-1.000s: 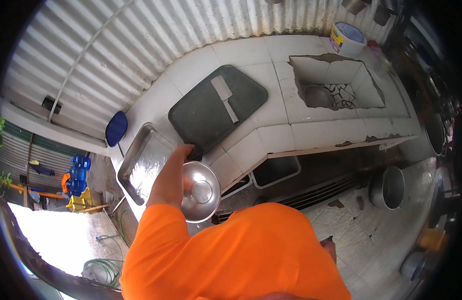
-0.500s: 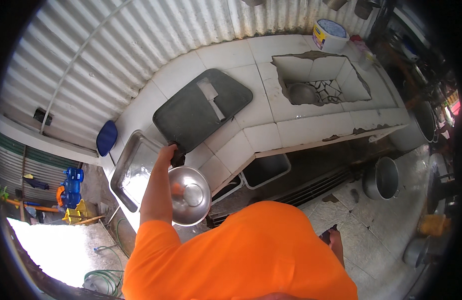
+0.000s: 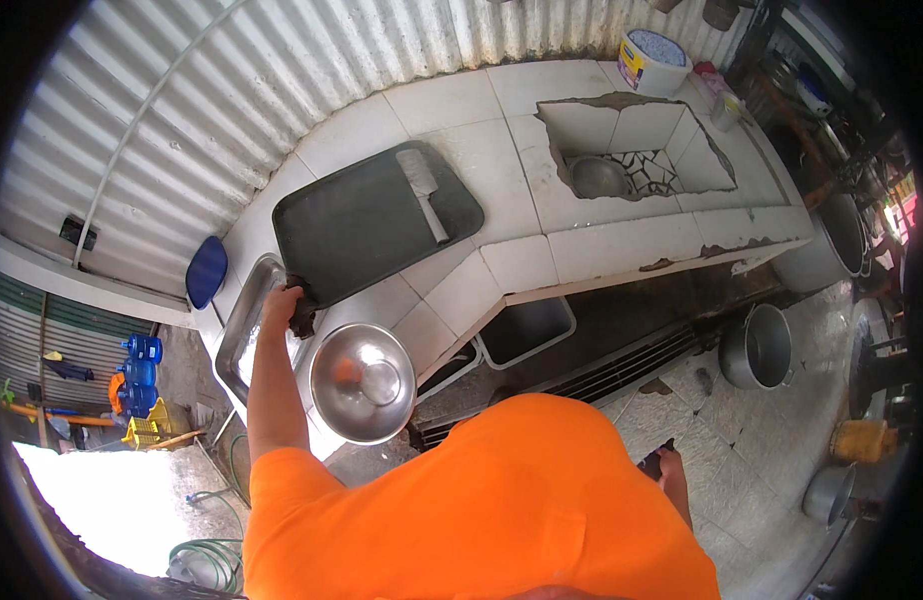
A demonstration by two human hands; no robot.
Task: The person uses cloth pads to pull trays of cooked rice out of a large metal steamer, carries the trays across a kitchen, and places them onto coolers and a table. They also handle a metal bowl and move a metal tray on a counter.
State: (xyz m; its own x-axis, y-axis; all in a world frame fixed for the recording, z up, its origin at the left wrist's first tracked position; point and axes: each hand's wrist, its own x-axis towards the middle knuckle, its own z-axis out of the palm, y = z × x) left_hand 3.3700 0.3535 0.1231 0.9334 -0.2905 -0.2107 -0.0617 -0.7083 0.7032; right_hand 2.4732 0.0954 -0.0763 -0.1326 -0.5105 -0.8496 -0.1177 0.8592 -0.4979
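My left hand point(image 3: 279, 303) is closed around a crumpled dark cloth point(image 3: 302, 308) at the near left corner of a dark grey-green tray point(image 3: 332, 240). Whether the fingers also grip the tray's rim, I cannot tell. A cleaver point(image 3: 421, 188) with a broad blade and pale handle lies on the tray's right side. Beside my left forearm sits a shiny metal bowl point(image 3: 364, 383); a rectangular metal pan point(image 3: 236, 338) is partly behind the hand. Low at my right side, my right hand point(image 3: 672, 470) holds a small dark item point(image 3: 656, 457), perhaps another cloth.
The white tiled counter point(image 3: 472, 100) bends toward a broken-edged sink point(image 3: 632, 150) holding a metal bowl. A white tub point(image 3: 657, 62) stands behind it. Black bins point(image 3: 527, 332) sit beneath the counter. A large pot point(image 3: 757, 348) is on the floor to the right.
The tray has shifted left on the counter and turned slightly, carrying the cleaver with it. My left hand has moved left with the cloth. My right hand stays at my side.
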